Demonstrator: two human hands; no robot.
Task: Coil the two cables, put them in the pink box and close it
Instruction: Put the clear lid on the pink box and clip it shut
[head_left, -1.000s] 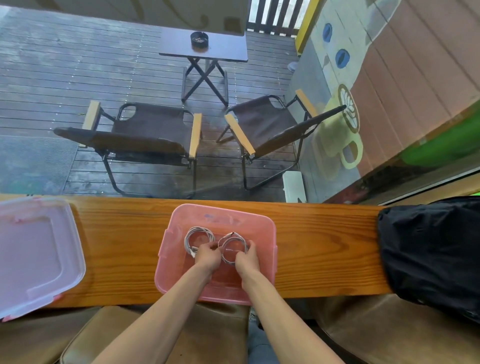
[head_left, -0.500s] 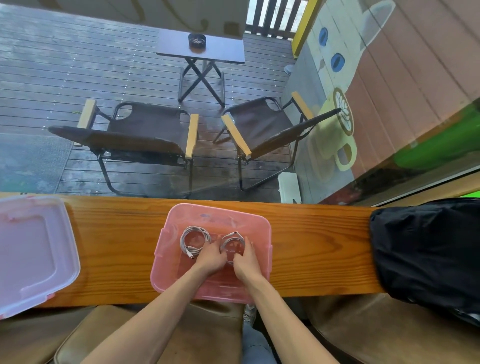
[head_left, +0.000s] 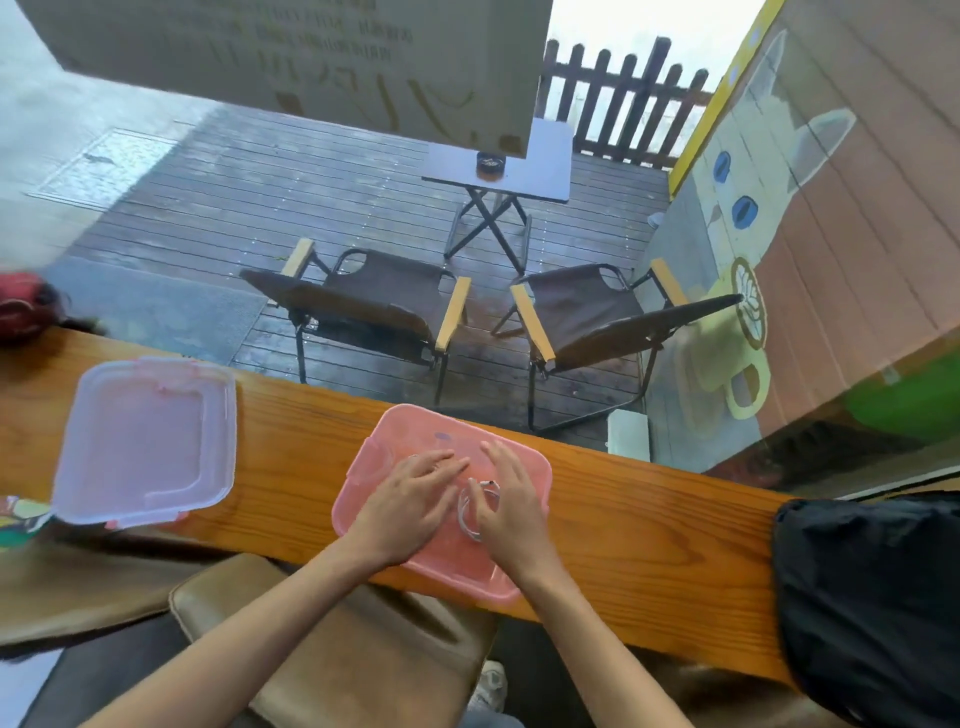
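the tabletop is a long plank of orange-brown wood with clear grain. on it the open pink box sits at the near edge, its lid lies flat well to the left, a black bag rests at the right end, and a blurred red thing sits far left.

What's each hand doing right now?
Left hand: open, fingers flat inside the pink box.
Right hand: open, fingers spread over a coiled cable.
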